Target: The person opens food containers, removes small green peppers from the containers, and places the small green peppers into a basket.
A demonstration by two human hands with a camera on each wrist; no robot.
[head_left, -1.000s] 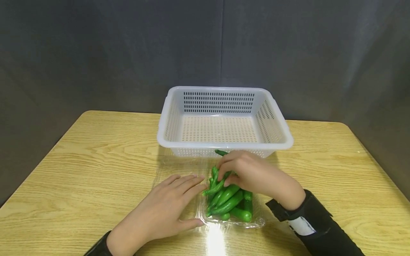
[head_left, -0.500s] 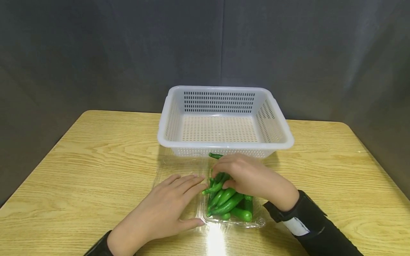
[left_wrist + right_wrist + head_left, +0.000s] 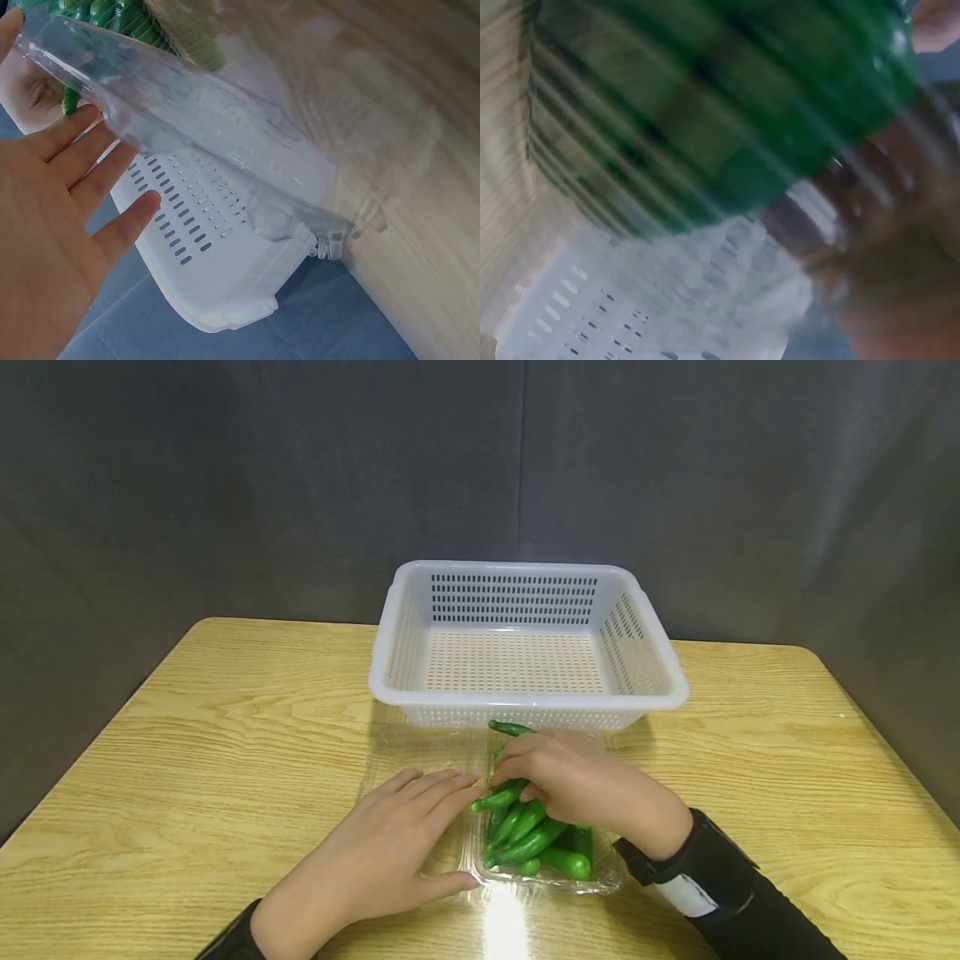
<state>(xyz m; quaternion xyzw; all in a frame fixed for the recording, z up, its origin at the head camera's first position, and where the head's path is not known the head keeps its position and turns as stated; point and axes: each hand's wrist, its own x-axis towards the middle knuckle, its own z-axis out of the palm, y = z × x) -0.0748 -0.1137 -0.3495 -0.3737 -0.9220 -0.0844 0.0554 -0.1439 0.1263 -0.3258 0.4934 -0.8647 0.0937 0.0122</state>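
Observation:
Green chili peppers point(image 3: 534, 842) lie piled in a clear plastic clamshell box point(image 3: 592, 887), whose lid point(image 3: 423, 742) is folded out to the left. My right hand point(image 3: 562, 772) is over the far half of the pile, fingers and thumb curled down around a few peppers. One pepper point(image 3: 498, 797) sticks out left from under this hand, and another pepper point(image 3: 512, 727) shows beyond the knuckles. My left hand point(image 3: 390, 852) rests on the lid with spread, straight fingers. Its fingers point(image 3: 90, 161) touch the clear plastic in the left wrist view. The right fingertips are hidden; blurred peppers point(image 3: 705, 112) fill the right wrist view.
A white perforated basket point(image 3: 525, 700) stands just behind the box, with no contents visible. Both rest on a wooden table point(image 3: 247, 735). A dark grey curtain point(image 3: 300, 485) hangs behind the table.
My right hand has shifted slightly left and nearer, among the peppers. The pepper beyond its knuckles has moved left. My left hand and the basket stay where they were.

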